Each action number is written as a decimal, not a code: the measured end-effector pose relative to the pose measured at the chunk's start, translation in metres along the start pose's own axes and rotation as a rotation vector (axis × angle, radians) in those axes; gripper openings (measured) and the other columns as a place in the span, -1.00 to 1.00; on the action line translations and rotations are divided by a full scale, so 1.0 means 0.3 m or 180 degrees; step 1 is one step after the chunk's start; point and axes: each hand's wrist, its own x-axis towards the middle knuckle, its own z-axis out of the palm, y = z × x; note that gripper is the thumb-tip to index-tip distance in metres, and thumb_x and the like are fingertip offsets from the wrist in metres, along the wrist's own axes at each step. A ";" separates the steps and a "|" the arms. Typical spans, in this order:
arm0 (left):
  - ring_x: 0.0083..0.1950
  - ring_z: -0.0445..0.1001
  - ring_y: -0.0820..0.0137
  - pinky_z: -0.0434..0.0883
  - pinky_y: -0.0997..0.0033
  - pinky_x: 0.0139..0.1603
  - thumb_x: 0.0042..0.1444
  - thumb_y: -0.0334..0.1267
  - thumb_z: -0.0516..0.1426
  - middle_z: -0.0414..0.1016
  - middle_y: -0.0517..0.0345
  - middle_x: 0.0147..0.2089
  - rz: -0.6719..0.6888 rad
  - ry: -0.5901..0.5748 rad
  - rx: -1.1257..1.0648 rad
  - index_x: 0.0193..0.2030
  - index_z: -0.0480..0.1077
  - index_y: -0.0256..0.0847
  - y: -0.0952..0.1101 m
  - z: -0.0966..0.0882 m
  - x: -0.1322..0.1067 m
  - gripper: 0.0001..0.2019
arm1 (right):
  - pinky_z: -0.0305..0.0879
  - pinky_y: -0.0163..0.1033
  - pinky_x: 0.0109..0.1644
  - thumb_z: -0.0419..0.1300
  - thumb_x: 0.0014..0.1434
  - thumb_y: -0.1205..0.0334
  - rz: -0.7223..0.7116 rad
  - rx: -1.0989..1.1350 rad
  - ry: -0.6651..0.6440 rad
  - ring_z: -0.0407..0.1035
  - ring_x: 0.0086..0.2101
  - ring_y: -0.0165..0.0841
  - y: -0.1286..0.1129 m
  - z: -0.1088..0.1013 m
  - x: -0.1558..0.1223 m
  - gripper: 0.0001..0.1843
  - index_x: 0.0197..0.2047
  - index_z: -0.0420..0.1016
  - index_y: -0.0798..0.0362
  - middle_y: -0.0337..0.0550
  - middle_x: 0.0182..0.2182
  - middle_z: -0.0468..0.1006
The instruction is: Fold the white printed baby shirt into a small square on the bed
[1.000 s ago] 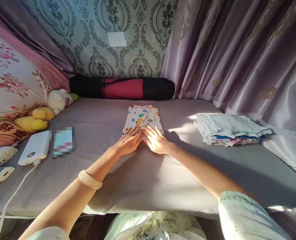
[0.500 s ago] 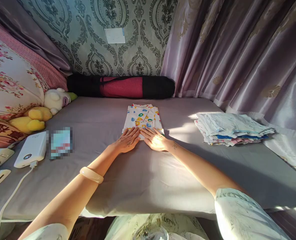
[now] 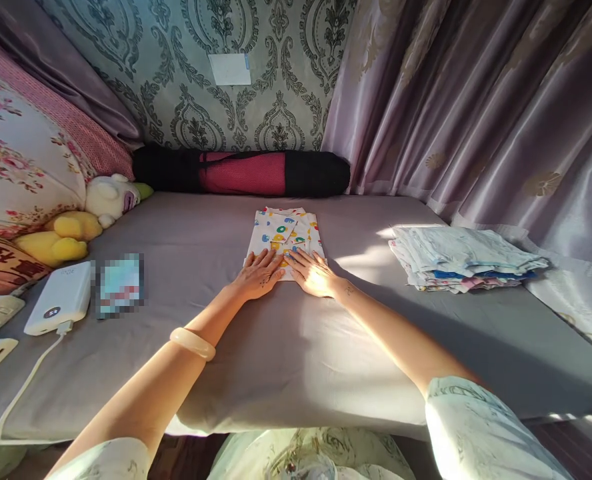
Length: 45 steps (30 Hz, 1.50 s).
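Observation:
A folded white garment with a colourful print lies on the grey bed sheet, straight in front of me. My left hand rests flat on its near left part, fingers stretched out. On the near right part lies my right hand, palm down with its fingers extended. A narrow strip of the garment shows between the two hands, and its near corners are partly covered by them. A pale bangle circles my left forearm.
To the right sits a stack of folded clothes. On the left are a white power bank with a cable, a blurred flat item and plush toys. A black and red roll lies along the wall.
My hands have shifted slightly farther forward on the garment and a little apart. The garment and the clothes stack stay where they were.

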 end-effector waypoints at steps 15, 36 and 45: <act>0.54 -0.19 0.12 -0.11 -0.07 0.46 0.36 0.08 -0.28 -0.15 -0.11 0.53 -0.0310 0.0197 0.0026 0.50 -0.07 -0.26 -0.073 -0.054 -0.007 -0.32 | -0.15 0.14 0.44 -0.26 0.43 0.11 0.0579 -0.0003 0.0044 -0.15 0.41 -0.17 0.056 -0.047 -0.016 -0.39 0.47 -0.01 0.09 -0.04 0.45 -0.02; 0.02 0.47 0.26 0.37 0.23 0.12 0.32 -0.12 0.07 0.55 0.04 -0.03 0.1194 0.0880 -0.0313 -0.17 0.55 -0.11 -0.030 -0.051 -0.059 -0.76 | 0.09 -0.09 0.36 -0.03 0.39 0.20 -0.0311 0.0365 0.0210 0.21 0.27 -0.27 -0.058 -0.063 -0.018 -0.55 0.27 0.38 0.06 -0.05 0.26 0.39; -0.10 0.52 0.28 0.42 0.26 -0.01 0.40 -0.28 -0.12 0.58 0.02 -0.18 0.1043 0.1089 0.0222 -0.23 0.50 -0.19 0.001 -0.040 -0.044 -0.63 | 0.16 -0.11 0.35 0.01 0.38 0.15 -0.0083 0.0419 0.0310 0.26 0.24 -0.29 -0.067 -0.050 -0.018 -0.56 0.27 0.37 -0.03 -0.13 0.24 0.43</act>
